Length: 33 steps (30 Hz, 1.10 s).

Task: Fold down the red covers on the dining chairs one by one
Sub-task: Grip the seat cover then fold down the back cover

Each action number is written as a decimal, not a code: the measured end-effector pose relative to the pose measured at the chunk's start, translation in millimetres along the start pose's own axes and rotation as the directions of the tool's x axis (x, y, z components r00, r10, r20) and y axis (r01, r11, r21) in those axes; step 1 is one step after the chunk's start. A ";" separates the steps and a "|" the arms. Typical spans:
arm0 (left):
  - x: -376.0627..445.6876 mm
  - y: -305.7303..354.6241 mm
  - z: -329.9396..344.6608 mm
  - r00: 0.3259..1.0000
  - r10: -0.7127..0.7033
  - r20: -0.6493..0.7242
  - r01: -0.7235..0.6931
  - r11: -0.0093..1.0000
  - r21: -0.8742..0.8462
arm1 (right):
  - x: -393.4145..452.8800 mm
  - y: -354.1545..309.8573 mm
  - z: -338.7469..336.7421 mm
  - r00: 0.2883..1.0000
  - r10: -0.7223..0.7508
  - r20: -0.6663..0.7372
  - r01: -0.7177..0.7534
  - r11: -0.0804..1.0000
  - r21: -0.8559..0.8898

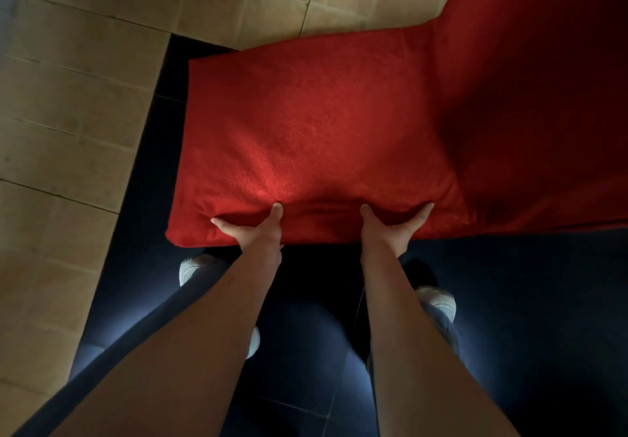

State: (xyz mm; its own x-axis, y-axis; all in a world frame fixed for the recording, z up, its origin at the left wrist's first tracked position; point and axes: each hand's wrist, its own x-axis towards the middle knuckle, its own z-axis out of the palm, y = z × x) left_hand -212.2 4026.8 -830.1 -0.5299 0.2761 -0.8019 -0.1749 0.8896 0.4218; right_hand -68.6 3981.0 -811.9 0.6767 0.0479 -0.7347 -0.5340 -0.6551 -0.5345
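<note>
Both hands, left (253, 232) & right (396, 229), thumbs spread wide, grip near edge of red cover (316, 123).

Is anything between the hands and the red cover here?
Nothing visible. The left hand and right hand already touch the near edge of the red cover, thumbs on top and fingers spread along its edge.

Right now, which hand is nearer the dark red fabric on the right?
Right. The right hand grips the red cover's near edge closest to that dark red fabric; the left hand grips farther left.
</note>
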 end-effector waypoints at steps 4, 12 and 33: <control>-9.2 9.9 -20.4 1.000 -0.005 -0.018 0.005 1.000 0.005 | -26.9 -8.2 -3.1 0.998 0.054 -0.021 -0.054 0.998 -0.028; -31.4 44.8 -53.2 0.998 -0.003 -0.062 0.006 0.999 0.050 | -76.2 -30.1 -4.1 0.991 0.128 -0.049 -0.132 0.986 -0.105; -84.2 127.9 -103.4 0.988 -0.023 -0.150 0.055 0.976 0.211 | -161.4 -93.8 1.5 0.977 0.176 -0.118 -0.201 0.946 -0.255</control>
State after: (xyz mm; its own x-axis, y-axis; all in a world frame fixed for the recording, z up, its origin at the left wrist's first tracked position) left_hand -275.7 4079.7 -664.8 -0.6442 0.1979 -0.7388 -0.0247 0.9601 0.2786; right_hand -128.5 4035.9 -643.8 0.6271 -0.1580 -0.7627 -0.5122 -0.8214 -0.2510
